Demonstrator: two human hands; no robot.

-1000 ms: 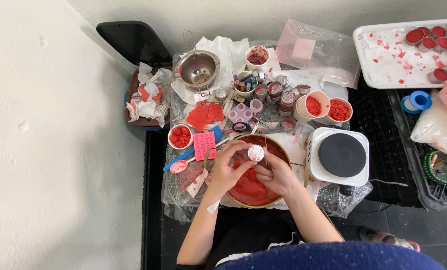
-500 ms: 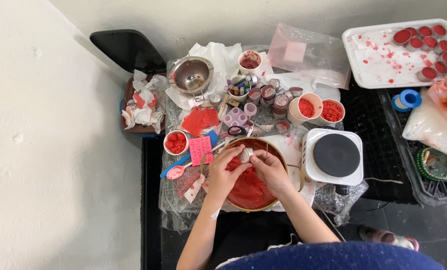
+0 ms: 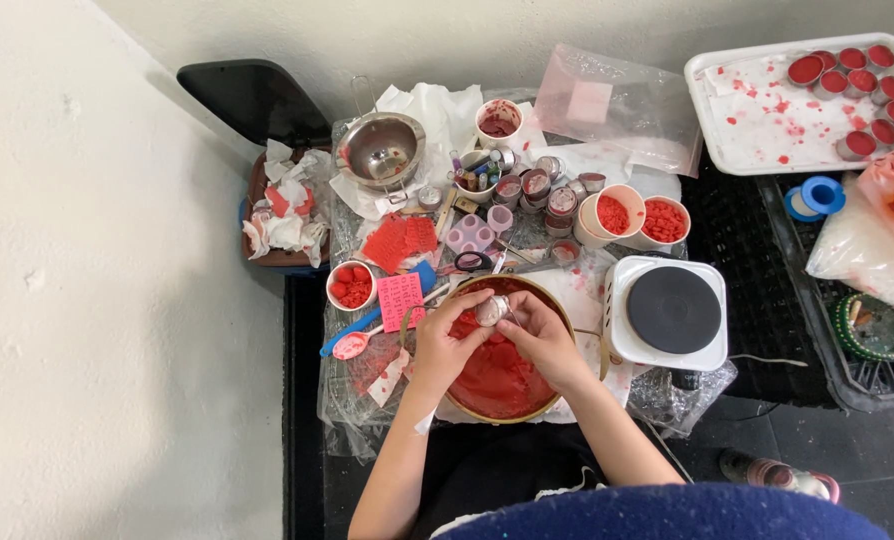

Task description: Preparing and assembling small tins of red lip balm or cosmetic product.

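Observation:
My left hand (image 3: 449, 338) and my right hand (image 3: 537, 335) meet over a round brass-rimmed bowl (image 3: 563, 310) filled with red wax. Between the fingertips of both hands sits a small round pale tin (image 3: 491, 310), held just above the bowl's far edge. The bowl's red contents (image 3: 497, 380) show below my wrists. A pink spoon (image 3: 350, 347) and a pink card (image 3: 400, 300) lie just left of my left hand.
A white single hotplate (image 3: 673, 311) stands right of the bowl. Cups of red pieces (image 3: 635, 217), small tins, a steel strainer bowl (image 3: 380, 150) and tissues crowd the far table. A white tray (image 3: 767, 120) with red-filled tins sits far right above a black crate (image 3: 827, 350).
Both hands stay over the bowl with the small tin between them; the view has shifted slightly, and the hands have turned the tin a little.

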